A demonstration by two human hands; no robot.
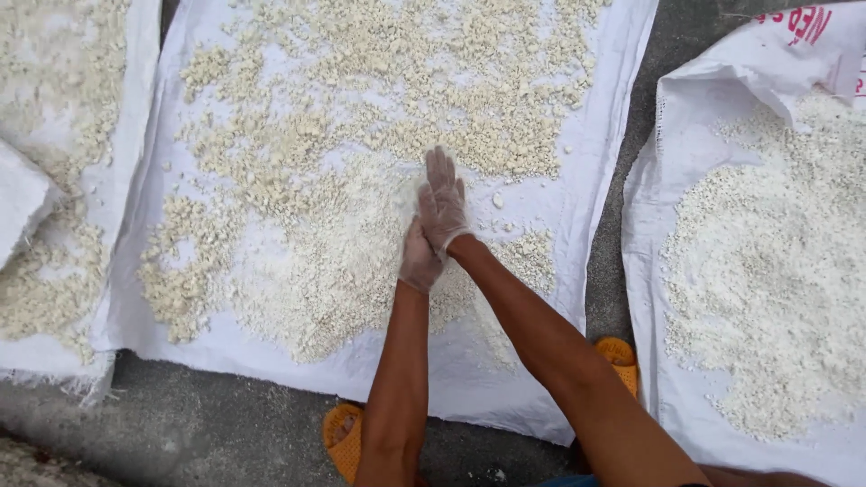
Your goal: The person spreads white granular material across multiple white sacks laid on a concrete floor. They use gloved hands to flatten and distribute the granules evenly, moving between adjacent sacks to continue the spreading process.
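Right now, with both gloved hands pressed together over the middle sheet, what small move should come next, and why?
Probably rub the palms and let the crumbs fall. The left hand and right hand are pressed flat together above the white sheet. Beneath them the crumbly white material looks fine, while coarser yellowish lumps lie farther up. Whether a lump sits between the palms cannot be seen.

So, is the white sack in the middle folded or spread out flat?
Spread out flat. The middle sack lies open on the ground with pale crumbs scattered across it; both gloved hands, left hand and right hand, are pressed together above it.
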